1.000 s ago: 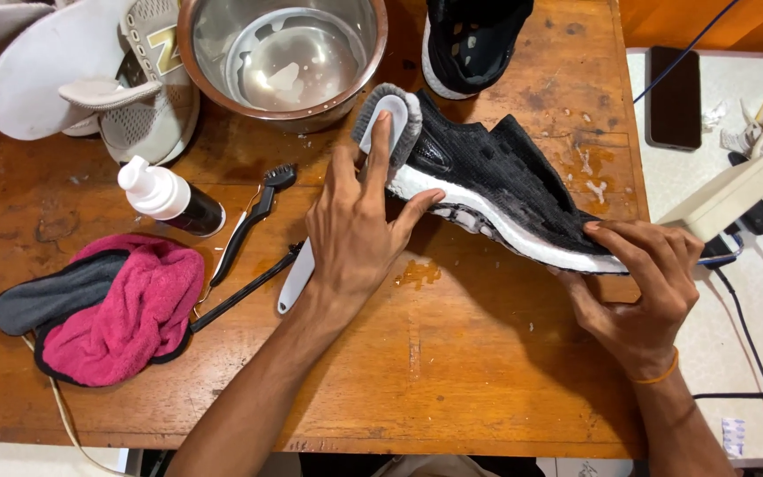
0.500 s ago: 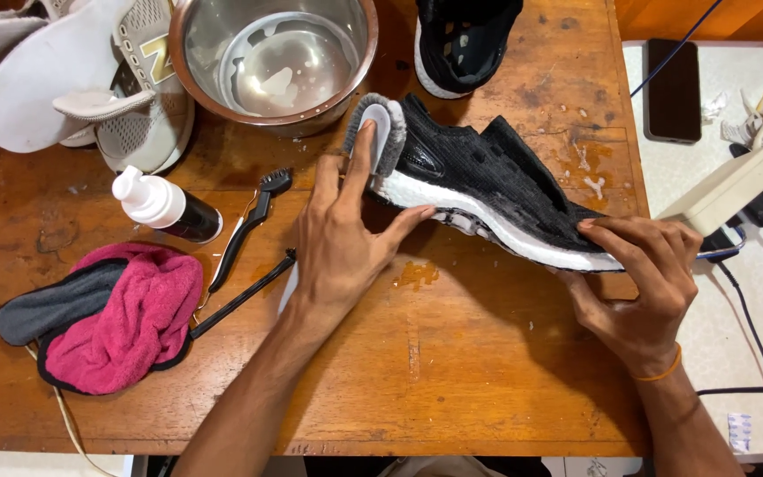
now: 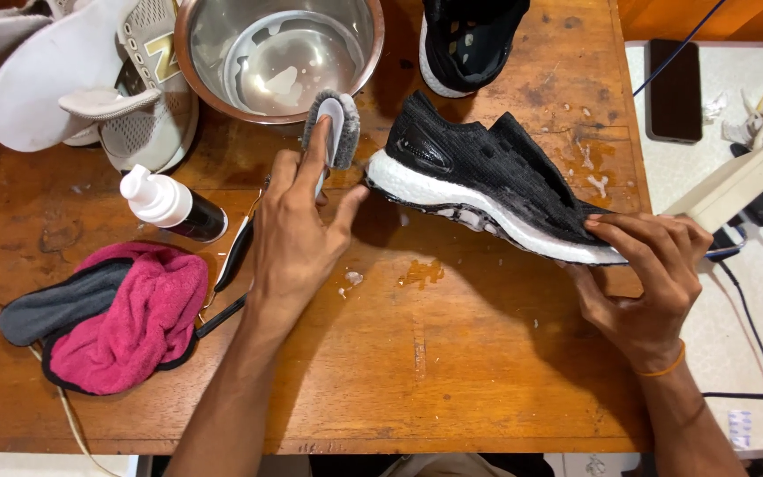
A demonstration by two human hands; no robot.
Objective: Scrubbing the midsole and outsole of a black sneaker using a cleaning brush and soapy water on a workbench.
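Holding a grey brush (image 3: 333,128) in its grip, the left hand (image 3: 298,234) hovers while the right hand (image 3: 642,283) clasps the black shoe (image 3: 487,181).

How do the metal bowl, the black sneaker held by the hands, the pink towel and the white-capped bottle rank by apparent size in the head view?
1. black sneaker
2. metal bowl, partly cut off at the top edge, so unsure against the sneaker
3. pink towel
4. white-capped bottle

A worn wooden table (image 3: 452,371) carries a steel bowl (image 3: 280,57), pale sneakers (image 3: 90,84), a black sneaker (image 3: 487,181), a white-capped bottle (image 3: 172,206), a pink cloth (image 3: 130,322) and suds.
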